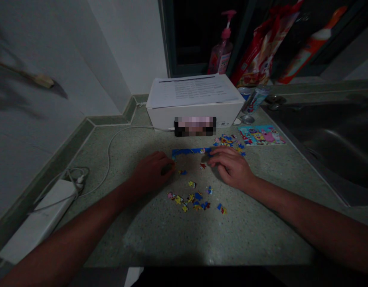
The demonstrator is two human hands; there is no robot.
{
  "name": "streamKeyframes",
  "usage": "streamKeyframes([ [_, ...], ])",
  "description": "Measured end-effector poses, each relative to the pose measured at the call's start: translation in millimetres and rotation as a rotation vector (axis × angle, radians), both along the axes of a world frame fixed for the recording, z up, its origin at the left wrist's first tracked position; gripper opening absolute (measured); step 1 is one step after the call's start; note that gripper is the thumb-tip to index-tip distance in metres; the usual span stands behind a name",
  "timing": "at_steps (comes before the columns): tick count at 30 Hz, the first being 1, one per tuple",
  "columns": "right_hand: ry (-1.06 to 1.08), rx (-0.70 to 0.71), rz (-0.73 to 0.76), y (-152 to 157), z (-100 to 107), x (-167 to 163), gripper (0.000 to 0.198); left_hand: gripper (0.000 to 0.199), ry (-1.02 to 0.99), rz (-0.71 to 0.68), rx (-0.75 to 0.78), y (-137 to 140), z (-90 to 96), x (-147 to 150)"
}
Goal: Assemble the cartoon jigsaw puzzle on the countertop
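Puzzle-wise, the speckled grey-green stone tabletop (256,223) carries a white cardboard box (196,104), then a blue joined strip of jigsaw edge (188,152) running left-right between both hands. Left hand (151,172) curls at its left end, right hand (232,165) rests spread at its right; loose colourful pieces (194,198) sit nearer.

the countertop (160,235) lies bare along its near edge; a white box (196,105) blocks the far edge, a power strip (43,217) the left edge, loose puzzle pieces (192,198) the middle.

Counter (262,231): loose puzzle pieces (192,199) at centre; joined strip (188,152) at 12 o'clock; box (194,103) behind it; picture card (262,134) at 2; power strip (37,219) at 9.
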State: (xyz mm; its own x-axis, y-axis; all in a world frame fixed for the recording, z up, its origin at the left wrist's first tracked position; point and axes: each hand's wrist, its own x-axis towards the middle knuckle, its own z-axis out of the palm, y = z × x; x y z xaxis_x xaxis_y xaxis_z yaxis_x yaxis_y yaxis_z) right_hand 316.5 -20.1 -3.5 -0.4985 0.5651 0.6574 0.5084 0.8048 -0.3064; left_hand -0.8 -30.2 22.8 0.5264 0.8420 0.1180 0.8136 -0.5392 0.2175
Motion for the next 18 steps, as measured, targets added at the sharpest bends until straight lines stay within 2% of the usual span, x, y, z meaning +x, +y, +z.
streamKeyframes([
  [14,0.009,0.005,-0.005,0.2,-1.5,0.4,0.033,0.017,-0.012,-0.049,0.000,3.2,2.4,-3.8],
  [18,0.005,0.005,-0.001,0.3,-1.5,0.6,0.033,0.013,-0.057,0.070,0.007,5.8,3.0,-5.8],
])
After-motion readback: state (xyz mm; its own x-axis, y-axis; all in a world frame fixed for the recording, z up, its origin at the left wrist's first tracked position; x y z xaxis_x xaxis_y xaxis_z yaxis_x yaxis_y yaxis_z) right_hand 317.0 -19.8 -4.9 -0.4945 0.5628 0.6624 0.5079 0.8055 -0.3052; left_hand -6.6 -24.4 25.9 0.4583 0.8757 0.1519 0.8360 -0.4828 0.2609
